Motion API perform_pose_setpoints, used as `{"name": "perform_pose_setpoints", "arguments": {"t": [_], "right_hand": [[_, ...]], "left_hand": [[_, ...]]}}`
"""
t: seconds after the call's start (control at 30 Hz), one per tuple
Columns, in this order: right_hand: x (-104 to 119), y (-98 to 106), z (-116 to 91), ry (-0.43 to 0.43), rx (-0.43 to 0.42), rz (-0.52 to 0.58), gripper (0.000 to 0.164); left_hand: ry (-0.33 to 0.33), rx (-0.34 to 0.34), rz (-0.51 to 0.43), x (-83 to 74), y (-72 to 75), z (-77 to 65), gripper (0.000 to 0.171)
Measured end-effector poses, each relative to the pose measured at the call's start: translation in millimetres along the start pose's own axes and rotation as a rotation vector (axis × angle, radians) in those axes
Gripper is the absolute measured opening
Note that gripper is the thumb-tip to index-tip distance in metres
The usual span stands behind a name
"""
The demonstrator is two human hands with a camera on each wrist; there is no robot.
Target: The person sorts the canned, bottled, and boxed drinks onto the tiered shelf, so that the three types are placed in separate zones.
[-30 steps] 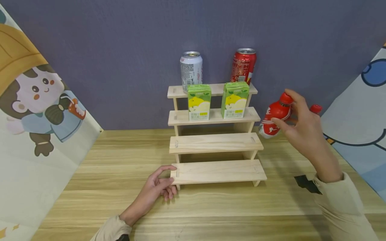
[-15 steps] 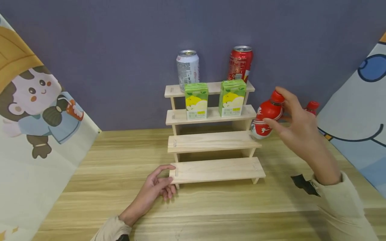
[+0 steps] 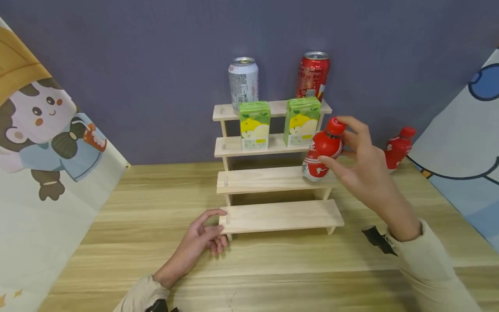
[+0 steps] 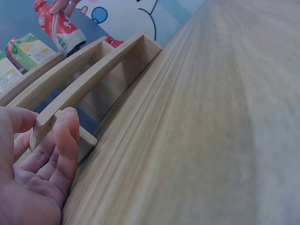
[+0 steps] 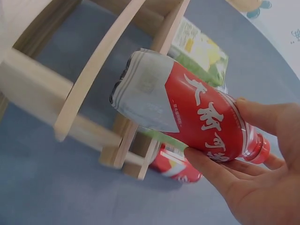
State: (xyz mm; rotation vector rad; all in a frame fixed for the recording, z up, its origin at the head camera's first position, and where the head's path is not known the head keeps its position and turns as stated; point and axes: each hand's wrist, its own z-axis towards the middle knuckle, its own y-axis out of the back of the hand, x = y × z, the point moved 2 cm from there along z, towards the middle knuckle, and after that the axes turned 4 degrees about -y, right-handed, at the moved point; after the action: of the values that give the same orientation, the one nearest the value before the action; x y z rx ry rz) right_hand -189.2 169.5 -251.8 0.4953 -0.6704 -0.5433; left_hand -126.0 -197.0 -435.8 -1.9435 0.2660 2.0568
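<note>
My right hand [image 3: 364, 167] grips a red bottle [image 3: 322, 149] with a red cap, tilted over the right end of the second tier from the bottom of a wooden step shelf [image 3: 269, 178]. In the right wrist view the bottle [image 5: 187, 110] shows its label, thumb and fingers around its upper part. My left hand [image 3: 200, 236] pinches the left end of the lowest tier; the left wrist view shows thumb and fingers [image 4: 65, 136] on either side of the board's end. Two green juice cartons [image 3: 254, 125] stand on the third tier.
On the top tier stand a white can [image 3: 243, 84] and a red can [image 3: 313, 76]. A second red bottle [image 3: 399, 149] stands on the wooden table [image 3: 156, 195] to the right, behind my right hand. A dark blue wall [image 3: 156, 86] rises behind the shelf.
My right hand has carried the red bottle leftward, from beside the shelf to over its second tier from the bottom. The second bottle is now more exposed. My left hand keeps its hold.
</note>
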Motion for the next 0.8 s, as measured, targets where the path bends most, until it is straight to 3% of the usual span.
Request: {"name": "perform_pose_setpoints", "arguments": {"t": [0.3, 0.63, 0.8], "right_hand": [[14.7, -22.5, 6.4, 0.037, 0.048, 0.019, 0.091], [37.7, -47.2, 20.0, 0.004, 0.121, 0.123, 0.088], [45.4, -58.7, 25.5, 0.041, 0.133, 0.17, 0.085]], "left_hand": [[-0.005, 0.004, -0.002, -0.6, -1.6, 0.9, 0.044], [0.014, -0.016, -0.015, -0.4, -0.8, 0.6, 0.044], [0.012, -0.008, -0.013, -0.5, -0.6, 0.9, 0.044]]}}
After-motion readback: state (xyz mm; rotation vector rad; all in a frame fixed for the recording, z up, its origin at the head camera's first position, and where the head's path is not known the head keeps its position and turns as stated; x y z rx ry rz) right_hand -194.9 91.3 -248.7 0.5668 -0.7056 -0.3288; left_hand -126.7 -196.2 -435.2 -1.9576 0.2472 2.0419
